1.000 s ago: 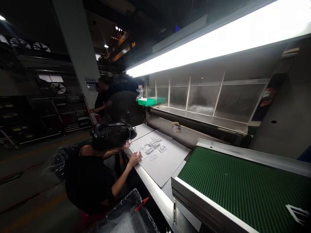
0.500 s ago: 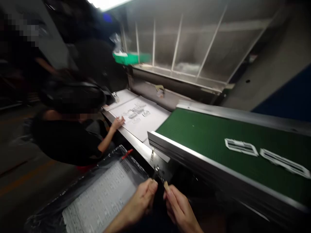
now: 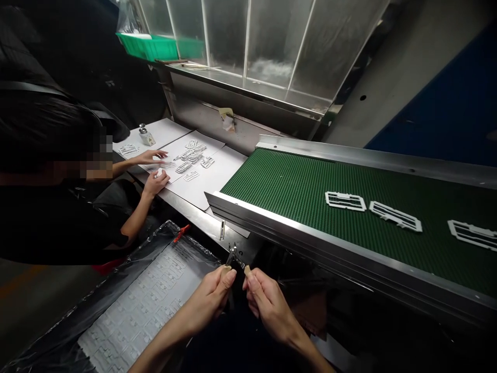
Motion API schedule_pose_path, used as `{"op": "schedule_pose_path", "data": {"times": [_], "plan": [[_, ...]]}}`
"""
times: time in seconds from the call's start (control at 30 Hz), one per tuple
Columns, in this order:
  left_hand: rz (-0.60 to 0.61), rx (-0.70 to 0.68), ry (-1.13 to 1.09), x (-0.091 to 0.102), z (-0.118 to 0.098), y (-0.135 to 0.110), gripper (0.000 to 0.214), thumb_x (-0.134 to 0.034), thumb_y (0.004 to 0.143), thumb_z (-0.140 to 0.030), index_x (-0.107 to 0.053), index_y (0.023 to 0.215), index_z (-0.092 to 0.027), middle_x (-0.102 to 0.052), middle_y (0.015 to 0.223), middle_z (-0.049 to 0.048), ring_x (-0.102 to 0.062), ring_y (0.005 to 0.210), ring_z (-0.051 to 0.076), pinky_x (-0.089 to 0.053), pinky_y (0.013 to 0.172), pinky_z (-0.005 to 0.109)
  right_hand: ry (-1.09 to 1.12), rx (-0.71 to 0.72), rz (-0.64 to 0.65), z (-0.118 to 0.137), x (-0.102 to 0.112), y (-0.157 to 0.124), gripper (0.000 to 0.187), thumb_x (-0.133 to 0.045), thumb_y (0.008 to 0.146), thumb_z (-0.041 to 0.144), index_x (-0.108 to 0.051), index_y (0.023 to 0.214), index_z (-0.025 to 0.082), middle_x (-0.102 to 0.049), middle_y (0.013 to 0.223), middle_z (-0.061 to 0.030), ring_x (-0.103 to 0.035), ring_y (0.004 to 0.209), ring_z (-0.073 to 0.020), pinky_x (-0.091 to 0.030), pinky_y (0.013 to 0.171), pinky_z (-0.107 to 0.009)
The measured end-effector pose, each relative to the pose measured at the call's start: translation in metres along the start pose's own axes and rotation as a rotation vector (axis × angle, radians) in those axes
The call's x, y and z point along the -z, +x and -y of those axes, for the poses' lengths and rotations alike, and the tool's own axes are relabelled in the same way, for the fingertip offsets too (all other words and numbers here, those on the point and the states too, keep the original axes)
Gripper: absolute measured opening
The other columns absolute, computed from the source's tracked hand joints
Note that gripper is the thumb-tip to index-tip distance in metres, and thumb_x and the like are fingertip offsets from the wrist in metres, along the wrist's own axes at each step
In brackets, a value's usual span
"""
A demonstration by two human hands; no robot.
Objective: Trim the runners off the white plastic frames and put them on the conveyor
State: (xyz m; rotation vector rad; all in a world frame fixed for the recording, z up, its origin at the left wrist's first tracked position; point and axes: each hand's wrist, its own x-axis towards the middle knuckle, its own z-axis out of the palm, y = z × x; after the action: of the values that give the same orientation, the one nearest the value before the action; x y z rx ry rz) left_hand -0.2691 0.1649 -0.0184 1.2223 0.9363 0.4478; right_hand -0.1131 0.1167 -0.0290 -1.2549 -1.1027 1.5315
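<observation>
A pair of pliers [image 3: 233,252] with tan handles is held between my two hands, its metal jaws pointing away from me and its handles spread apart. My left hand [image 3: 212,295] is closed around the left handle, thumb on top. Around the right handle, my right hand [image 3: 267,300] is closed in the same way. Both hands are in the air in front of the metal table edge [image 3: 194,212]. Just beyond the pliers, a small slim tool [image 3: 222,229] lies on that edge; its kind is unclear.
To the right, a green conveyor belt [image 3: 272,181] carries white slotted frames [image 3: 345,201]. Left, a co-worker's hands [image 3: 155,182] are over white sheets near piled frames [image 3: 190,158] and a small bottle [image 3: 145,135]. Below stands a black-lined bin [image 3: 116,274] holding flat grey parts.
My view has swung right and sharpened, so the scene sits further left. A third white frame shows on the belt. Both co-worker's hands are now visible. My hands still grip the pliers.
</observation>
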Motion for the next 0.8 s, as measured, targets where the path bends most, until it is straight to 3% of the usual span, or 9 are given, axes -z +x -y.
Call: {"op": "schedule_pose_path", "data": {"times": [0.43,0.7,0.8], "plan": [[0.0,0.035,-0.001,0.004,0.001,0.002,0.038,-0.037,0.09,-0.053,-0.044,0.078,-0.018,-0.034,0.052,-0.0078,-0.026,0.041,0.007,-0.022,0.035,0.019,-0.154,-0.007,-0.01,0.003,0.001,0.008,0.038,-0.031,0.093,0.049,-0.046,0.08,0.017,-0.035,0.057,0.0054,-0.031,0.048,-0.0055,-0.024,0.045,-0.021],[-0.025,0.055,-0.033,0.004,0.004,0.002,0.039,-0.04,0.087,-0.056,-0.039,0.071,-0.02,-0.031,0.051,-0.0082,-0.023,0.041,0.008,-0.022,0.036,0.019,-0.211,-0.005,-0.02,0.0,0.0,0.011,0.039,-0.031,0.093,0.049,-0.048,0.081,0.016,-0.041,0.063,0.0031,-0.033,0.052,-0.006,-0.026,0.048,-0.021],[-0.058,0.049,0.047,0.001,0.003,0.003,0.04,-0.042,0.085,-0.058,-0.043,0.073,-0.02,-0.037,0.054,-0.0055,-0.032,0.044,0.01,-0.029,0.039,0.021,-0.263,0.029,-0.056,0.004,0.003,0.011,0.04,-0.029,0.094,0.049,-0.051,0.083,0.017,-0.043,0.062,0.0026,-0.037,0.052,-0.0071,-0.03,0.051,-0.021]]}}
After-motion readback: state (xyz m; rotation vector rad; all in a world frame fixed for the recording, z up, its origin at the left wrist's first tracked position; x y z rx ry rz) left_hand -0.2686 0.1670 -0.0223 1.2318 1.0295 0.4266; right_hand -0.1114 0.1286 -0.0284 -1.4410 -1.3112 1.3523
